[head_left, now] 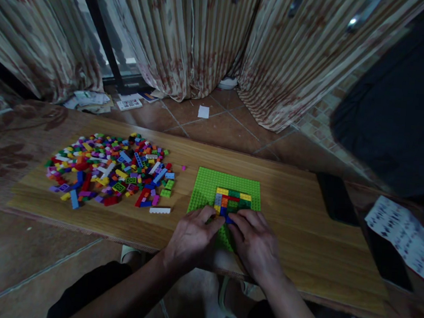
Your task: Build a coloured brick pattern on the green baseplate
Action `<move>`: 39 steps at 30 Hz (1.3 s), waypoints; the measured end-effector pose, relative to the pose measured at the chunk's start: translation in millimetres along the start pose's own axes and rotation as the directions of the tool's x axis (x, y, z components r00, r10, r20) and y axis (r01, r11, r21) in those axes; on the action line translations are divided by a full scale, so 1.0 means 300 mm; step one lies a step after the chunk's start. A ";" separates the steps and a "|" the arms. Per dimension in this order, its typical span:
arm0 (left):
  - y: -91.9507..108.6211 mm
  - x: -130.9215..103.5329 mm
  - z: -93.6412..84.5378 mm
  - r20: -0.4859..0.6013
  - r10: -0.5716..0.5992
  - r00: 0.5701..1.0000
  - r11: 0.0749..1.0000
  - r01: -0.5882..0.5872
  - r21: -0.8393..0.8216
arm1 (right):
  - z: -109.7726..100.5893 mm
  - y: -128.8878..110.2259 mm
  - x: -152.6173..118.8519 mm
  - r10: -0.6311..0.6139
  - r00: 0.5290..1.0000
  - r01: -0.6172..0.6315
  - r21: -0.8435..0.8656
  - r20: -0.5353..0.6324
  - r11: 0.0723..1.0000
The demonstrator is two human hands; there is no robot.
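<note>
A green studded baseplate (228, 179) lies on the wooden board, with a low block of colourful toy bricks (233, 198) built on it. Yellow, green, red, orange, grey and blue pieces make up the block. My right hand (262, 242) has its fingers closed at a blue brick (229, 220) on the block's near side. Close beside it, my left hand (193, 234) has thumb and forefinger pressed together at the near left corner of the block. Whatever those left fingertips hold, if anything, is hidden. Both hands cover the lower part of the baseplate.
A wide pile of loose toy bricks (103, 169) spreads over the left of the wooden board (293, 245). A white long brick (160, 210) lies nearer the baseplate. At the right are a black phone-like slab (336, 198) and a sheet printed with playing cards (405, 238).
</note>
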State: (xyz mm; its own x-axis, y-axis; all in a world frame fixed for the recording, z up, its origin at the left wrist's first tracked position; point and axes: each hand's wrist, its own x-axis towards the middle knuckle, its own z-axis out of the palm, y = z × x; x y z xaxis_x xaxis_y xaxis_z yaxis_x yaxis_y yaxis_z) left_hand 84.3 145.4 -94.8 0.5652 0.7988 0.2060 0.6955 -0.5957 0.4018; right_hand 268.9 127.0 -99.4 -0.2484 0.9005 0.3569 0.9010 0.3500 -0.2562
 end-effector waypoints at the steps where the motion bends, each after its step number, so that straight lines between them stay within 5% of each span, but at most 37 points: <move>1: 0.000 0.000 0.000 -0.004 0.002 1.000 1.000 -0.002 -0.001 | 0.000 0.000 0.000 0.004 1.000 -0.004 0.007 -0.004 1.000; 16: 0.022 -0.003 0.019 -0.027 0.092 0.995 0.988 -0.088 0.128 | -0.013 0.019 -0.032 0.013 0.997 -0.011 0.025 -0.082 1.000; 34: 0.043 0.016 0.048 -0.046 0.008 0.999 0.983 0.000 0.183 | -0.004 -0.011 -0.026 0.096 0.995 -0.097 -0.019 -0.032 0.995; 39: 0.046 0.008 0.064 -0.114 0.002 0.994 0.984 0.019 0.179 | 0.002 -0.013 -0.033 0.104 0.990 -0.108 -0.031 -0.098 0.994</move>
State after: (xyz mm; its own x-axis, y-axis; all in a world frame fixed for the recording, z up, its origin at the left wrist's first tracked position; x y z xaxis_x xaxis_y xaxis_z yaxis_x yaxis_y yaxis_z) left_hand 103.6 137.4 -105.8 0.5122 0.8022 0.3067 0.7742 -0.5859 0.2394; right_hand 267.7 116.8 -102.4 -0.1171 0.9027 0.4141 0.9333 0.2425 -0.2649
